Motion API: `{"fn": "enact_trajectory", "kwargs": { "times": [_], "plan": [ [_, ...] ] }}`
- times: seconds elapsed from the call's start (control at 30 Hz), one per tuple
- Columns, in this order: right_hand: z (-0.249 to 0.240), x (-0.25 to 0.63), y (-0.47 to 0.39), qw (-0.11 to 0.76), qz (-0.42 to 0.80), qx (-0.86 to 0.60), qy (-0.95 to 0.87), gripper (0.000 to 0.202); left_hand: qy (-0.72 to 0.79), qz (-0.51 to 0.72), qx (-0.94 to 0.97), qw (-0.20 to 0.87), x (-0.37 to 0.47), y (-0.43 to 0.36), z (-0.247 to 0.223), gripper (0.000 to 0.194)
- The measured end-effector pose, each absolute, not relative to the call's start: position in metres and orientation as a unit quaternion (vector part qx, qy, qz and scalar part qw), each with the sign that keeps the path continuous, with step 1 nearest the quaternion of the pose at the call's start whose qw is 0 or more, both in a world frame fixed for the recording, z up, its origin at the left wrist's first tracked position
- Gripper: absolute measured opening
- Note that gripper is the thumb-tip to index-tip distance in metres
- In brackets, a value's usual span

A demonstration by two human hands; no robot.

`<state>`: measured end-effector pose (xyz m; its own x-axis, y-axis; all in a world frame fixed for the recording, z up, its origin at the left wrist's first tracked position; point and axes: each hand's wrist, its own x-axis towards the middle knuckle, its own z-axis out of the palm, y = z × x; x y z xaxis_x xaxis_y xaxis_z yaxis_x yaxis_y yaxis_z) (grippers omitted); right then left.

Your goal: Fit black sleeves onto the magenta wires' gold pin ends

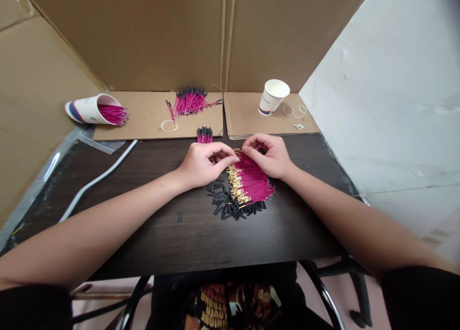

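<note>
My left hand (206, 163) is closed in a pinch at the upper left of a pile of magenta wires (253, 179) with gold tips. What it pinches is too small to name. My right hand (269, 155) is closed over the top of the same pile, its thumb and forefinger together near the gold tips; whatever they hold is hidden. Short black sleeves (224, 203) lie scattered below and left of the wires. Just behind my left hand sits a small bunch of black-capped magenta wires (204, 135).
On the cardboard are a larger heap of black-capped wires (190, 101), a tipped cup (86, 110) full of magenta wires, an upright white cup (273, 98) and rubber bands (169, 126). A white cable (97, 179) crosses the dark table (201, 248) at left.
</note>
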<state>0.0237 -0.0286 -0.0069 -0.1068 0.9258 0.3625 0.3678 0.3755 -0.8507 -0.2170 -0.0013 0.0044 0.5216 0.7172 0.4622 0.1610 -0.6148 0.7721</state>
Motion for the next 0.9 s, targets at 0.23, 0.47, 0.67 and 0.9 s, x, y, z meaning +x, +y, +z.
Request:
{"fn": "enact_trajectory", "kwargs": {
  "times": [0.23, 0.47, 0.67, 0.9],
  "plan": [
    [-0.007, 0.022, -0.03, 0.491, 0.301, -0.466, -0.671, 0.021, 0.32, 0.42, 0.732, 0.431, -0.213, 0.002, -0.005, 0.033],
    [-0.005, 0.021, -0.033, 0.501, 0.284, -0.459, -0.676, 0.019, 0.331, 0.422, 0.745, 0.398, -0.215, 0.004, -0.009, 0.027],
    [-0.004, 0.021, -0.034, 0.49, 0.291, -0.45, -0.688, 0.022, 0.333, 0.423, 0.771, 0.34, -0.216, 0.005, -0.004, 0.024],
    [-0.004, 0.02, -0.034, 0.489, 0.292, -0.445, -0.691, 0.021, 0.333, 0.421, 0.78, 0.322, -0.215, 0.004, -0.002, 0.019]
  ]
}}
